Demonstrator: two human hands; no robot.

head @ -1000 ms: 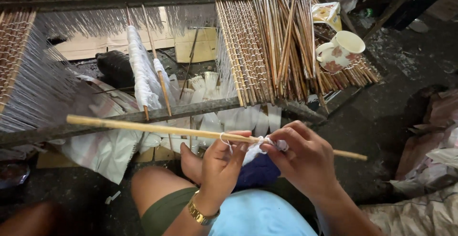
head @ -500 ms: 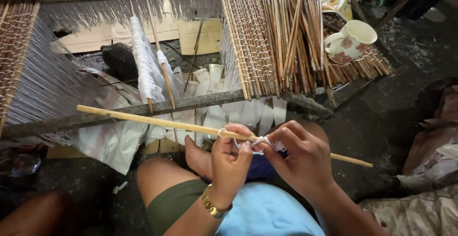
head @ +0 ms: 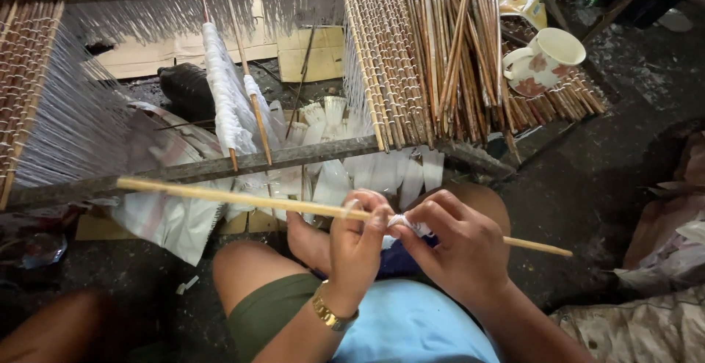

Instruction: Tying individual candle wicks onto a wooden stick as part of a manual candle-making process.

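A long pale wooden stick (head: 220, 195) lies crosswise in front of me, over my knees. My left hand (head: 358, 242), with a gold watch on the wrist, grips it near the middle. My right hand (head: 457, 244) pinches a strip of white plastic string (head: 408, 223) wound around the stick just right of my left fingers. The stick's thin end pokes out past my right hand.
A wooden frame bar (head: 242, 163) crosses ahead, strung with white threads (head: 81, 121). A mat of tied sticks with several loose sticks (head: 440, 55) lies on it, a flowered cup (head: 547, 58) at its right. Two sticks wrapped in white (head: 224, 99) lean on the bar.
My left fingers have curled further over the stick and the string. The stick has stayed almost level, and the view has shifted slightly.
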